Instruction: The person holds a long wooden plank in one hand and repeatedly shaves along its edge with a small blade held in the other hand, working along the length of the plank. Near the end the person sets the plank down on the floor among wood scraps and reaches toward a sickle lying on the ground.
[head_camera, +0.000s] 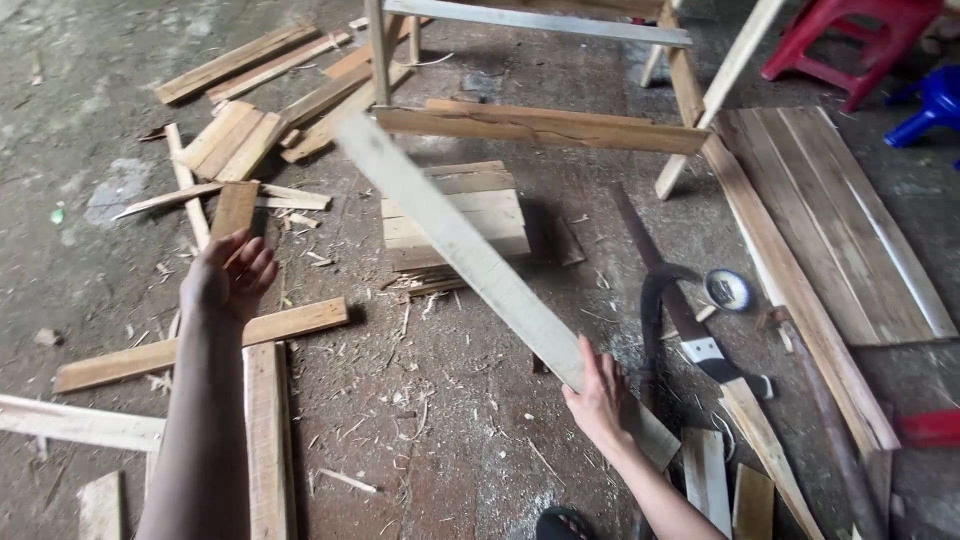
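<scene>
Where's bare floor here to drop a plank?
Bare floor lies between the left hand and right hand, below the stacked boards. Far left concrete is open too. Crowded: scrap planks top left, saw and boards right.

No packages, labels, signs or screens are to be seen in this view. Nothing printed, boxed or lit is shown anywhere on the ground, from the near left to the far right.
</scene>
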